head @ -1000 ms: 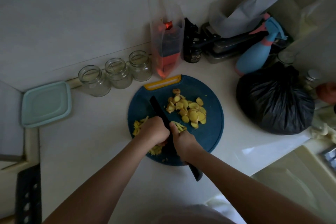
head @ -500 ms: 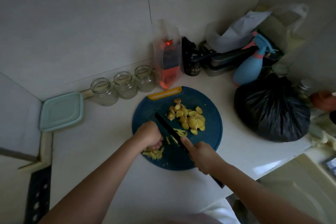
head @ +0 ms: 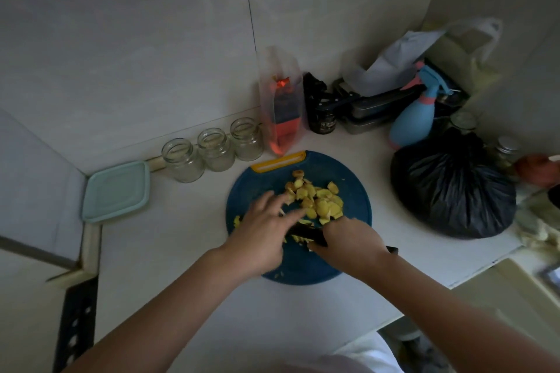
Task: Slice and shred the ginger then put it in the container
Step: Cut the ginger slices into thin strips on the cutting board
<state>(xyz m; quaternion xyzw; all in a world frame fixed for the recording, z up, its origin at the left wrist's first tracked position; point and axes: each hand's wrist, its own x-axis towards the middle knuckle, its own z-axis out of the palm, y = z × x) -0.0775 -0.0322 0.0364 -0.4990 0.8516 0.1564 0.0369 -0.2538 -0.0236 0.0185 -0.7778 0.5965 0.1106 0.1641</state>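
Our left hand [head: 260, 230] has quit the shreds [head: 237, 220] and now reaches, fingers spread and empty, onto the ginger slices [head: 319, 201] on the cutting board [head: 348, 172]; our right hand [head: 351, 239] still grips the knife [head: 307, 232]. More shredding follows, we judge.

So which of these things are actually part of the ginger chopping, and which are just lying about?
In use: ginger slices, blue cutting board, knife held in the right hand, left hand at the slices, probably the mint-lidded container.
Lying about: three glass jars, red pouch, spray bottle, black bag.
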